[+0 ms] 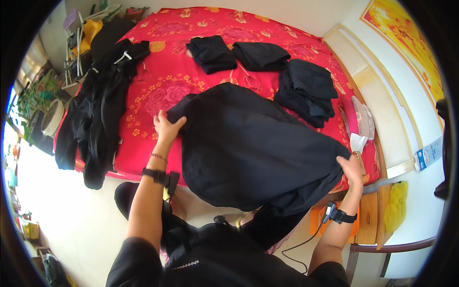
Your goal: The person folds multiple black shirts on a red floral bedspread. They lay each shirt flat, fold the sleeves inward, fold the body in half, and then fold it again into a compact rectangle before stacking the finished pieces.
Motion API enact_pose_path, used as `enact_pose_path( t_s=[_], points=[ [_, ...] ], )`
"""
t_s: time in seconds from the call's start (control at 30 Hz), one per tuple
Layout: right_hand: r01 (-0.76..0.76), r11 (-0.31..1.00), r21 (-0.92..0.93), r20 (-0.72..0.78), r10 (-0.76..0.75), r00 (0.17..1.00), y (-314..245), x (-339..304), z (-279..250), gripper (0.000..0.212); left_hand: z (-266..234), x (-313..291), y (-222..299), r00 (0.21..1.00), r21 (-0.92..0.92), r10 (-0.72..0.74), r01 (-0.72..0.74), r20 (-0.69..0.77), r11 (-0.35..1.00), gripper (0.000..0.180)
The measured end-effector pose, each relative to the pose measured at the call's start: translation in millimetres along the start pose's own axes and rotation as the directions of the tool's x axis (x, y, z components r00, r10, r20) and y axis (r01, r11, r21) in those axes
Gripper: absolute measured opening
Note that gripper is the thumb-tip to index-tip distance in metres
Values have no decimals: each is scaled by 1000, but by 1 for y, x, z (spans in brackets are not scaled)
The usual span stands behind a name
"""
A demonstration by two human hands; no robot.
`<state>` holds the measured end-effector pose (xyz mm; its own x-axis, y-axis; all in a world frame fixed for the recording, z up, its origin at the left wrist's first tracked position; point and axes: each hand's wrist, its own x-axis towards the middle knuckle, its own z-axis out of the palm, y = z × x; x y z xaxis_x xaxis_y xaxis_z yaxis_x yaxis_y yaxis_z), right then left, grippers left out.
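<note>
A large black garment (244,143) stretches between my two hands over the near side of the bed; its exact kind is hard to make out. My left hand (168,128) grips its left edge, thumb and fingers on either side of the cloth. At its lower right corner, my right hand (351,168) is closed on the fabric. The near part of the garment hangs past the bed's front edge, above my legs.
Folded black clothes (213,53) lie at the back of the red flowered bedspread (162,95), with a folded pile (308,88) at right. More black clothes (103,105), with a white hanger (123,57), drape over the left side. An orange stool (315,220) stands near my right arm.
</note>
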<state>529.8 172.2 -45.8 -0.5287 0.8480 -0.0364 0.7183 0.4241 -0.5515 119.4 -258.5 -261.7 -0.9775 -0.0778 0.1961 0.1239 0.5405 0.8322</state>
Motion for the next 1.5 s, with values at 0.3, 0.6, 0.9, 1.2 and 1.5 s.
enact_pose_path(
  t_s=[0.3, 0.6, 0.9, 1.2, 1.5],
  points=[
    [-9, 535, 845, 291, -446, 846, -77, -51, 47, 82, 16, -128, 190, 644, -572, 510, -135, 570, 809, 39],
    [143, 661, 737, 127, -343, 931, -77, -72, 15, 56, -17, -187, 234, 160, -772, 760, 238, 630, 589, 17],
    [433, -61, 899, -69, -998, 3, -117, -128, -123, 38, 77, -150, 258, 283, -794, 759, 12, 586, 608, 87],
    [633, -54, 772, -168, -978, 121, -78, -144, -206, 24, 85, -217, 330, 44, -744, 765, 275, 643, 609, 40],
    [452, 443, 775, -412, -189, 891, 60, -88, -212, 53, 21, -89, 303, 211, -578, 696, 740, 686, 345, 35]
  ],
)
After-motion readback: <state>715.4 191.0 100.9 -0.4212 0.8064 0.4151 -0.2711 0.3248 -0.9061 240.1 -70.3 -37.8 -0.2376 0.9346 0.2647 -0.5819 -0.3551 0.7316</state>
